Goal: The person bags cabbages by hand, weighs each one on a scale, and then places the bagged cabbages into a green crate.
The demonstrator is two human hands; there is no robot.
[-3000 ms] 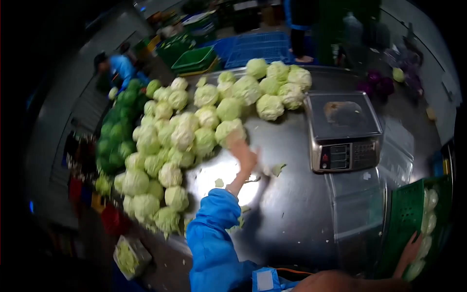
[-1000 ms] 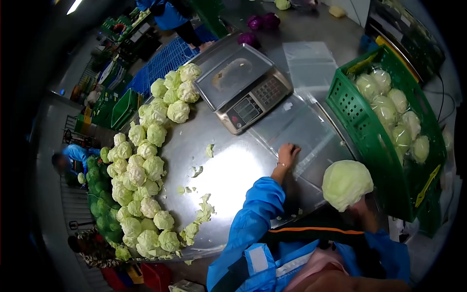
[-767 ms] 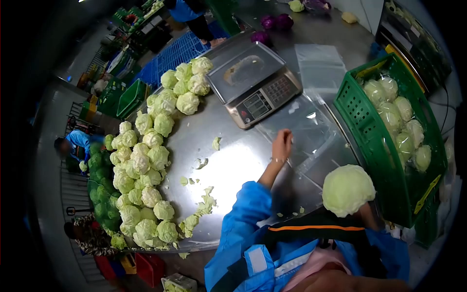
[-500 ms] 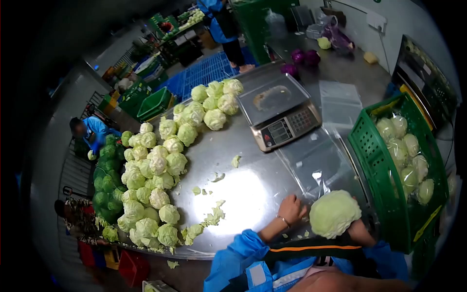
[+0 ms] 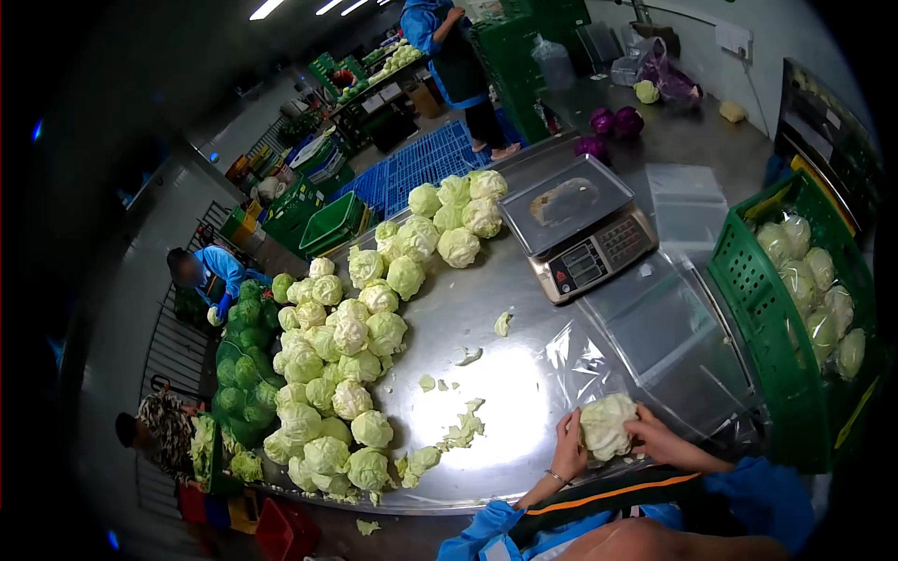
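A pale green cabbage (image 5: 608, 426) rests low on the metal table, held between both hands. My left hand (image 5: 570, 447) presses against its left side, a bracelet at the wrist. On the right side, my right hand (image 5: 650, 438) has its fingers on the cabbage. Just above it lies a clear plastic bag (image 5: 575, 360), crumpled and shiny; whether it touches the cabbage I cannot tell. Flat clear bags (image 5: 669, 327) lie to the right. A digital scale (image 5: 580, 229) stands further up, its plate bare of cabbage.
Many cabbages (image 5: 351, 334) are heaped on the table's left part, with leaf scraps (image 5: 463, 425) beside them. A green crate (image 5: 781, 346) of wrapped cabbages stands at right. Red cabbages (image 5: 603, 122) lie beyond the scale. Several people are around, one (image 5: 208, 273) at the left.
The cabbage has been turned and lowered closer to the table, and my left hand has come onto it. The plastic above it now stands up crumpled. The view has shifted.
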